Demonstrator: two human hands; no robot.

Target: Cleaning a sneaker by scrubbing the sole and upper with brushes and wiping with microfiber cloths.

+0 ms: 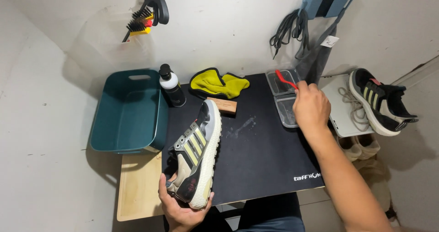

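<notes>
teal basin (123,117), yellow cloth (219,83), black mat (260,154), red-handled brush (286,79)

A grey-black shoe (195,155) with yellow stripes and a white sole lies tilted on its side at the counter's front-left corner. A red brush (286,79) sticks up near the back-right edge.

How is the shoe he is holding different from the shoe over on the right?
The held shoe is gripped at its heel by the left hand and tipped on its side over the black mat; the other shoe rests untouched on a white tray. The held shoe's upper looks grey and tan; the other looks mostly black. Both have white soles and yellowish stripes.
</notes>
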